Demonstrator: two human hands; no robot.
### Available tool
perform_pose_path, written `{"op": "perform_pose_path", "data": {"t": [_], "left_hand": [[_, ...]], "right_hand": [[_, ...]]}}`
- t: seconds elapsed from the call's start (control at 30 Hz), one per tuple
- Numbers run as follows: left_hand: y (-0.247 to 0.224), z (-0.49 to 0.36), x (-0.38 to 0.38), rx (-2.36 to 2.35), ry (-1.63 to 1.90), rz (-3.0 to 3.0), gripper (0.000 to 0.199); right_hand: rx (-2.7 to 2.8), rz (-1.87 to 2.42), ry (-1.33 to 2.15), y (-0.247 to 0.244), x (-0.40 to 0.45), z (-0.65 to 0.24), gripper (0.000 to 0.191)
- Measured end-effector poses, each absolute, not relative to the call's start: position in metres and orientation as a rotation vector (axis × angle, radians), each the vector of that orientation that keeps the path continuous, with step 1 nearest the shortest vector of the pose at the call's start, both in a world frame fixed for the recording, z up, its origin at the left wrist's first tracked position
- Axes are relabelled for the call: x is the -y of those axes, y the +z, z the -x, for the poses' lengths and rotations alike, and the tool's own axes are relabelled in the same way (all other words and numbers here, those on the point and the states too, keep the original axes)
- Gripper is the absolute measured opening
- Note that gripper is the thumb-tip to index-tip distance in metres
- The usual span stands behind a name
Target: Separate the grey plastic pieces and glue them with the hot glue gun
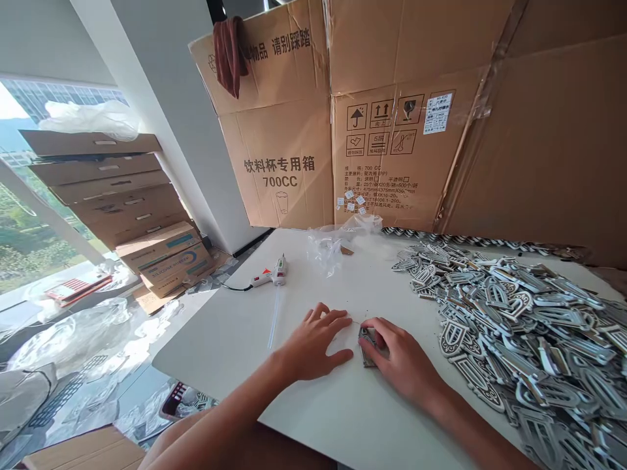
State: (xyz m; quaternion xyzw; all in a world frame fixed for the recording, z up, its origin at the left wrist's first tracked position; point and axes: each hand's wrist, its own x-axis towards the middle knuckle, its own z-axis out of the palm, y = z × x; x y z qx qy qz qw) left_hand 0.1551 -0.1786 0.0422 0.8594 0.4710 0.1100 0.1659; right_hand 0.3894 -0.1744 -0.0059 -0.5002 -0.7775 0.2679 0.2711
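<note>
On the white tabletop [215,346], my left hand [313,343] lies open and flat, just beside my right hand [404,362], which grips a grey arch-shaped cutout [365,354] against the surface. Heap of matching cutouts [514,339] at right; hot glue gun [270,274] ahead, left.

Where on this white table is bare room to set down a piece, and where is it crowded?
The tabletop is bare between the hot glue gun and the left hand, and between the plastic bag and the pile of cut-out pieces. Crowded: the right side, where that pile nears the right hand.
</note>
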Motion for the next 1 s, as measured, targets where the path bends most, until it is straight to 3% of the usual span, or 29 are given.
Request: {"op": "perform_pose_path", "data": {"t": [0.13,0.23,0.5,0.67,1.0], "left_hand": [[0.032,-0.165,0.183,-1.403,0.397,-2.522,0.03],[0.029,-0.168,0.186,-1.385,0.355,-2.584,0.02],[0.034,-0.161,0.184,-1.373,0.391,-2.506,0.027],[0.037,-0.156,0.172,-1.448,0.521,-2.217,0.018],[0.033,-0.158,0.174,-1.517,0.721,-2.008,0.014]], "right_hand": [[2.015,1.344,0.721,-0.011,0.169,-0.39,0.038],[1.995,1.329,0.738,-0.013,0.168,-0.391,0.034],[2.036,1.338,0.912,0.001,0.167,-0.406,0.04],[2.087,1.207,1.256,0.013,0.17,-0.411,0.068],[1.99,1.101,1.143,0.008,0.174,-0.401,0.063]]}}
